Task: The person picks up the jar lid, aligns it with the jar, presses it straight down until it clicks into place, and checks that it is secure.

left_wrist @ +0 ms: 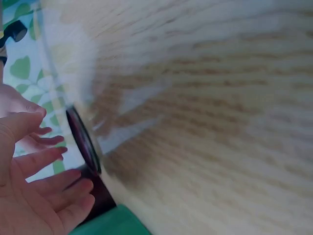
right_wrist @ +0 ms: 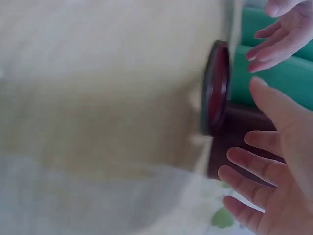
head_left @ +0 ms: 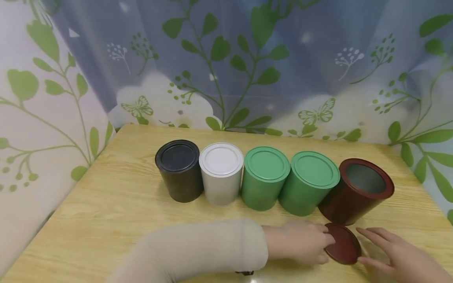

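Observation:
A dark red round lid (head_left: 343, 244) lies on the table between the two hands. My left hand (head_left: 301, 241) reaches in from its left side, fingers loosely bent beside the rim; in the left wrist view this hand (left_wrist: 49, 196) holds nothing. On the other side, my right hand (head_left: 400, 251) has its fingers spread near the lid's edge, and the right wrist view shows the palm of that hand (right_wrist: 279, 176) bare. Just behind the lid stands a dark red can (head_left: 345, 204), its top uncovered and the grey inside showing.
Left of the red can, a row of lidded cans runs across the wooden table (head_left: 106, 220): two green cans (head_left: 263, 192) (head_left: 301, 198), a white can (head_left: 221, 188) and a black can (head_left: 184, 184). A leaf-patterned curtain (head_left: 226, 78) hangs behind the table.

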`<state>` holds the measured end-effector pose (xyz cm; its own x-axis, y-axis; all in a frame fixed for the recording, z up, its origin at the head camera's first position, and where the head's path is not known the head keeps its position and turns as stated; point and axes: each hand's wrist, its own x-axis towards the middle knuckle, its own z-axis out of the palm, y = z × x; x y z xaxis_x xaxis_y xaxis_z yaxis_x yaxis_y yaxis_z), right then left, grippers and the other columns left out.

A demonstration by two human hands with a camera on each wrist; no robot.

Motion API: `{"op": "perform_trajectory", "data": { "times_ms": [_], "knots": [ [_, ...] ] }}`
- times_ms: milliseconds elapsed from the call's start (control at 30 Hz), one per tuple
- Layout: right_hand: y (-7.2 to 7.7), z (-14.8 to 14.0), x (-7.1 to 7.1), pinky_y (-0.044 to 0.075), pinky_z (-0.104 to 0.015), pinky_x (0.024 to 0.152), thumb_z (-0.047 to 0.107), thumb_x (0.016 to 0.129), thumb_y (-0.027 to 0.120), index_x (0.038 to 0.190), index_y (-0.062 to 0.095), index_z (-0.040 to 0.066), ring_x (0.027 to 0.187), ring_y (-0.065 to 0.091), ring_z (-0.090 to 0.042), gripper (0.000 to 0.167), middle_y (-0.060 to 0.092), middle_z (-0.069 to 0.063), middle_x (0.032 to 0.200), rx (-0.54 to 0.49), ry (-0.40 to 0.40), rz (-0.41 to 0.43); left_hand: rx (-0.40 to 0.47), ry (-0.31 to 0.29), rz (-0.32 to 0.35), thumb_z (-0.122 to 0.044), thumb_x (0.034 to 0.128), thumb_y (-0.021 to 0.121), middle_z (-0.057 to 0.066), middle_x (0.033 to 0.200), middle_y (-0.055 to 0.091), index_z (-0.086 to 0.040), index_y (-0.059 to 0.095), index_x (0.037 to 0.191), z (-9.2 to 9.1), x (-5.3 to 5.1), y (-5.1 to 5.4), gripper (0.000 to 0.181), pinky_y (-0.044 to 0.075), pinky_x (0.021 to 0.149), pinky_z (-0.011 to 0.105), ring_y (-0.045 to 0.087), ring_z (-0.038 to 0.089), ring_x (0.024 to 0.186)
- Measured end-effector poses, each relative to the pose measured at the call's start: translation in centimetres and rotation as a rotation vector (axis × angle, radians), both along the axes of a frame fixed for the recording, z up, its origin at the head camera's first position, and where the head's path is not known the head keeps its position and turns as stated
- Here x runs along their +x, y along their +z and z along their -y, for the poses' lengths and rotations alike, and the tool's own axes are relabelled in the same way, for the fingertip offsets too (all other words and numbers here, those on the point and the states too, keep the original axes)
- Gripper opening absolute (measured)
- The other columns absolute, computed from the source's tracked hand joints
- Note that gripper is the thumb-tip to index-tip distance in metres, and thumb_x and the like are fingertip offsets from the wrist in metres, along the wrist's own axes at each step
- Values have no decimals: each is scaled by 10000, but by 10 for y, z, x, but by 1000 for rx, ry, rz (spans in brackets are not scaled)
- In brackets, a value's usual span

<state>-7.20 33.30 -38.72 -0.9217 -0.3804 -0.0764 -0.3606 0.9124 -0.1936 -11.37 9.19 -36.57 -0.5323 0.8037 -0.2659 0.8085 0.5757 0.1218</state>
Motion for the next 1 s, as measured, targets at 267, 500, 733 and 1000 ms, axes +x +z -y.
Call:
{"op": "perform_trajectory", "data": {
  "times_ms": [267,500,733,1000],
  "knots": [
    [-22,-6,0,525,-439,682,499,763,705,1263,544,3,1008,578,-380,723,528,-180,1245,-35,56,29,-136,-43,-102,-483,917,514,-122,1436,287,-393,455,1328,-16,3,-14,425,406,924,215,366,54,1236],
    [-34,-7,-4,514,-277,669,442,699,780,1173,628,45,972,577,-273,636,565,-93,1206,-2,220,-215,-205,-95,-169,-547,907,487,-122,1459,234,-415,392,1374,-26,-2,-21,494,377,951,227,343,98,1244],
    [-40,-3,-6,497,-224,724,420,698,786,1146,648,62,1141,472,-81,590,498,-57,1312,-62,280,-276,-218,-82,-176,-548,902,501,-192,1312,389,-421,441,1317,-31,-6,-23,438,389,939,232,421,78,1163],
    [-45,-3,-7,238,3,886,355,664,824,1120,657,60,1231,220,122,568,285,135,1417,-169,355,-329,-212,-147,-197,-521,895,540,-232,1184,476,-403,491,1237,-33,-5,-20,365,421,878,211,489,-26,1036]
  ]
}}
